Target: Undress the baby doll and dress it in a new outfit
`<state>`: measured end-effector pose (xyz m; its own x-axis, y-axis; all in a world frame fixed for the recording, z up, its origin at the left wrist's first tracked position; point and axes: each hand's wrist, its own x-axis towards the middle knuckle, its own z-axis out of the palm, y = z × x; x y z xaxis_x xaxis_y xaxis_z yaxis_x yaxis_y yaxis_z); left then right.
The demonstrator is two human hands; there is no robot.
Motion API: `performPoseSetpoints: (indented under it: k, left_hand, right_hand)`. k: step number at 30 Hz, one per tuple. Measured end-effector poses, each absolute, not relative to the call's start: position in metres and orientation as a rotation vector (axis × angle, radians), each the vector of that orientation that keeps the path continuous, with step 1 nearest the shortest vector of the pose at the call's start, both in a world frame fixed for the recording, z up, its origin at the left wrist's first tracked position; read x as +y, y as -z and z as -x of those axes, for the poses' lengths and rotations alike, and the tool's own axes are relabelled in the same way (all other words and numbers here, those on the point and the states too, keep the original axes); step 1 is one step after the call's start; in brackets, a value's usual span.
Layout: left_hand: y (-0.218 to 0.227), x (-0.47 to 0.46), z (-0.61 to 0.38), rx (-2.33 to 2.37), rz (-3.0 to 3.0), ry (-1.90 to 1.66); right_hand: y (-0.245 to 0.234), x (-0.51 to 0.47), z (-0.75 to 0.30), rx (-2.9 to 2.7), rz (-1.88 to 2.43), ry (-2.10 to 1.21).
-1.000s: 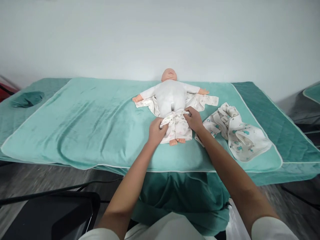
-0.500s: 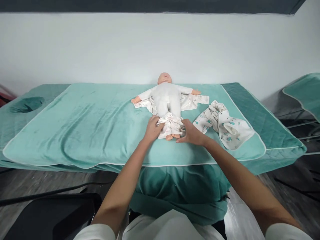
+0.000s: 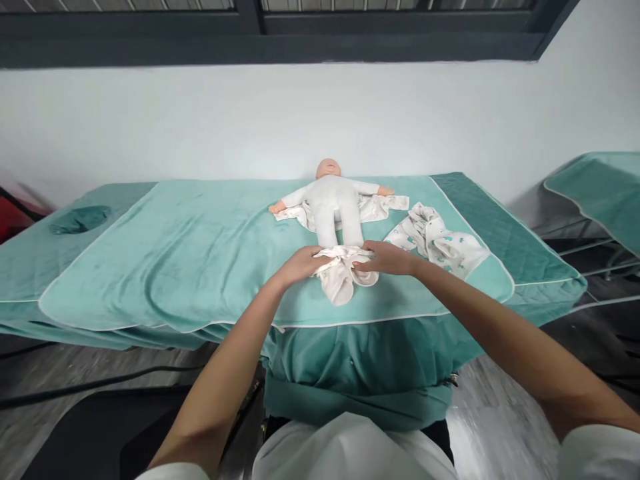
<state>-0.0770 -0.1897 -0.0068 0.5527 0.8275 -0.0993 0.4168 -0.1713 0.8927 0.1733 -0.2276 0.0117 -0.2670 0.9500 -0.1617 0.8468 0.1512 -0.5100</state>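
A baby doll (image 3: 333, 199) with a white cloth body lies on its back, head toward the wall, arms spread and legs pointing at me. Its feet are hidden behind small white printed baby pants (image 3: 340, 280), whose legs hang toward me. My left hand (image 3: 303, 262) pinches the gathered upper edge of the pants at the left. Closed on the same edge at the right is my right hand (image 3: 390, 258). Beneath the doll's back and arms lies a spread white printed baby top (image 3: 373, 208).
A crumpled white garment with teal prints (image 3: 443, 243) lies right of my right hand. Everything rests on a green-covered massage bed (image 3: 210, 253) with a face hole (image 3: 80, 220) at its left end. Behind it stands a white wall (image 3: 200, 120); a black chair (image 3: 100, 433) is at lower left.
The pants have come off the doll's feet toward me, and its legs now show apart. Both hands have shifted to the upper edge of the pants. The view has tilted up.
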Motion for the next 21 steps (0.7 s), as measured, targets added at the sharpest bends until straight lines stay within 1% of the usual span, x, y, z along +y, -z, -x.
performPoseSetpoints:
  k: [4, 7, 9, 15, 18, 21]
  left_hand:
    - [-0.024, -0.202, 0.084, 0.968, -1.825, -0.419]
    - [-0.055, -0.209, 0.09, 0.914, -1.843, -0.398]
    - [-0.078, -0.213, 0.095, 0.826, -1.827, -0.402]
    - [-0.147, -0.221, 0.105, 0.681, -1.794, -0.586]
    - [-0.172, -0.223, 0.106, 0.764, -1.968, -0.538]
    - [-0.182, -0.22, 0.109, 0.952, -2.095, -0.676]
  right_hand:
    - [-0.048, -0.236, -0.182, -2.305, 1.525, -1.115]
    - [-0.086, -0.247, -0.184, -2.366, 1.373, -1.232]
    - [-0.113, -0.253, -0.183, -2.391, 1.303, -1.232]
    - [-0.182, -0.26, -0.166, -2.453, 1.117, -1.133]
    - [-0.202, -0.263, -0.155, -2.512, 1.102, -1.087]
    - [-0.215, -0.269, -0.147, -2.456, 1.063, -1.006]
